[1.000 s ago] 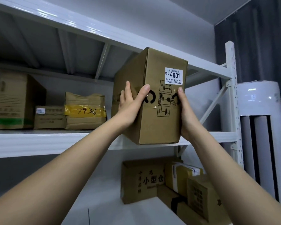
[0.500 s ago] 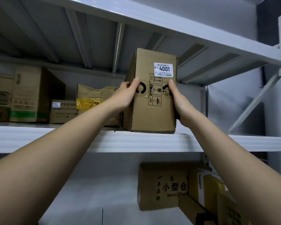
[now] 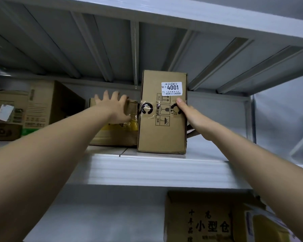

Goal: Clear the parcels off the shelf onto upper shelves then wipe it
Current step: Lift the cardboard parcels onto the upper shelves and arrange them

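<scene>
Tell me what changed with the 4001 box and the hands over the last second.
The 4001 box, carried tilted in the air a second ago, now stands upright on the upper shelf. The left hand has let go of it and reaches with spread fingers onto the yellow-taped parcel beside it. The right hand stays on the box's right side. The other boxes have not moved.

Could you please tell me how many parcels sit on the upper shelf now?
5 visible: the 4001 box, the taped parcel beside it, a large carton, and two boxes far left. Others may be hidden.
</scene>
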